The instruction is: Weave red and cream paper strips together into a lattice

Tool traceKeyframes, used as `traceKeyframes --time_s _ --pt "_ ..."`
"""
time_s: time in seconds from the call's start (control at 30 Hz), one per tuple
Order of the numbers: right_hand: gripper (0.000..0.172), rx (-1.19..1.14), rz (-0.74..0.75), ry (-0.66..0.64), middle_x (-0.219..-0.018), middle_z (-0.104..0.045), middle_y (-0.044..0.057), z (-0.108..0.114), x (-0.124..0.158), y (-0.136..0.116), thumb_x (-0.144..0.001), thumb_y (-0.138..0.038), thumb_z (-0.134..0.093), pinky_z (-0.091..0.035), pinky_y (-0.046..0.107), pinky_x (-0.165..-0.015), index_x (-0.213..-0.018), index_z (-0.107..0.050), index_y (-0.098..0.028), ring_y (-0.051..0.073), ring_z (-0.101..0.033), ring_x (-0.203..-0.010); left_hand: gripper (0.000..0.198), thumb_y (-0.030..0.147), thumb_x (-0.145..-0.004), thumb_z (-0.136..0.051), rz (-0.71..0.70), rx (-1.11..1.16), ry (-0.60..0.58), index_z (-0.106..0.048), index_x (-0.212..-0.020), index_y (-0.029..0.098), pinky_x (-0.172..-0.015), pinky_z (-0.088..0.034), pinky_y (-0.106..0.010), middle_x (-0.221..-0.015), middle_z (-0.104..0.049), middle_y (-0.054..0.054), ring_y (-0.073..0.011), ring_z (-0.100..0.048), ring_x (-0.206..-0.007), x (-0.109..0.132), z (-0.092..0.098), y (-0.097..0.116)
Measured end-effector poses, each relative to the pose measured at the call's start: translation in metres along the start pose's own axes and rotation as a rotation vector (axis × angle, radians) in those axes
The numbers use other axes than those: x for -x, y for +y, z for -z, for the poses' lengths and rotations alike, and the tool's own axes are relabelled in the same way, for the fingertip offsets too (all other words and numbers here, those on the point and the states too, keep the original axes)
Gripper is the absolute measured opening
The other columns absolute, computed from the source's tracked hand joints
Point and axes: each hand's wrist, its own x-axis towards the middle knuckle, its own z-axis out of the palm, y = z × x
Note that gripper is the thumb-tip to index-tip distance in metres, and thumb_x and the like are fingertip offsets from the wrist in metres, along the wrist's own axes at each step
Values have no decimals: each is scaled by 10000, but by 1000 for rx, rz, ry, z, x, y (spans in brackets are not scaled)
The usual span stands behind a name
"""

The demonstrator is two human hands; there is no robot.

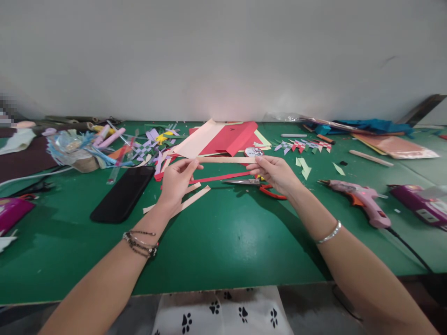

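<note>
Between my two hands a narrow peach paper strip (226,160) is held level above the green table. My left hand (179,179) pinches its left end between thumb and fingers. At the other end, my right hand (274,171) pinches the strip the same way. Beneath it lie a red paper strip (223,177) and scissors (258,183) with orange handles, partly hidden by my right hand. Loose peach strips (192,200) rest beside my left wrist. Farther back, sheets of red paper (226,139) and peach paper (197,139) overlap.
A black phone (123,195) lies left of my left hand. To the right are a pink glue gun (359,197) with a cord and a purple box (419,202). Woven paper pieces (303,146), green scraps (304,167) and a wrapped bundle (75,146) lie along the back.
</note>
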Motion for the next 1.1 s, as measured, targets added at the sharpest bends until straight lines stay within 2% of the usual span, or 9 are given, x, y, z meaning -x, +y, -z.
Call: traceKeyframes --time_s 0.13,0.27,0.4,0.5,0.6,0.67,0.87,1.0,1.1 --pt "181 33 108 -9 -598 -664 5 4 -1 1 -686 -313 -647 -472 167 -530 -650 -586 -147 66 -602 -513 153 264 -724 -545 23 6 -20 -629 -646 163 -438 -380 -154 -612 -599 17 -53 -384 -429 0 0 0" --pt "230 165 191 -5 -583 -650 8 7 -2 -1 -673 -368 -645 -493 219 -545 -666 -584 -147 90 -600 -499 177 294 -725 -546 44 -104 -155 -638 -782 153 -585 -447 -213 -767 -651 -37 -119 -536 -626 -5 3 -4" --pt "235 273 192 -145 -578 -646 14 0 4 -4 -696 -374 -617 -492 223 -531 -666 -586 -143 95 -602 -491 339 343 -768 -493 -294 -318 -177 -565 -1038 151 -864 -388 -329 -1061 -601 -90 -207 -503 -1010 -2 2 -2" --pt "229 353 153 -413 -583 -646 17 -11 14 -7 -730 -355 -575 -488 222 -515 -667 -593 -136 98 -605 -490 320 340 -839 -376 -484 -353 -395 -560 -1029 161 -913 -343 -331 -1097 -586 -88 -206 -481 -1054 11 -4 6" --pt "216 414 147 -576 -561 -623 1 -21 22 -10 -775 -314 -516 -474 210 -495 -672 -582 -137 95 -601 -490 279 342 -865 -354 -345 -305 -727 -577 -914 180 -718 -430 -256 -856 -647 -40 -165 -588 -799 23 -10 11" --pt "207 446 184 -556 -540 -595 -16 -23 25 -10 -794 -288 -485 -455 196 -478 -677 -569 -140 82 -581 -474 248 339 -864 -368 -210 -259 -829 -553 -832 176 -569 -423 -213 -647 -608 5 -125 -574 -590 28 -12 11" --pt "191 535 269 -435 -554 -570 -27 -21 24 -5 -802 -276 -458 -421 184 -472 -678 -536 -153 63 -532 -454 236 332 -873 -331 22 -98 -894 -474 -768 177 -422 -353 -165 -491 -426 79 -56 -419 -374 27 -12 7" --pt "207 495 328 -345 -532 -544 -35 -21 23 -6 -801 -290 -452 -406 181 -453 -638 -489 -168 59 -509 -435 251 362 -872 -323 160 -5 -950 -440 -742 182 -396 -350 -166 -496 -414 85 -45 -407 -335 26 -12 7" --pt "218 464 357 -259 -520 -532 -36 -20 22 -7 -797 -309 -453 -393 181 -430 -628 -480 -175 54 -480 -410 302 380 -862 -352 177 -21 -921 -401 -643 179 -377 -331 -159 -510 -430 71 -40 -437 -337 25 -13 6"
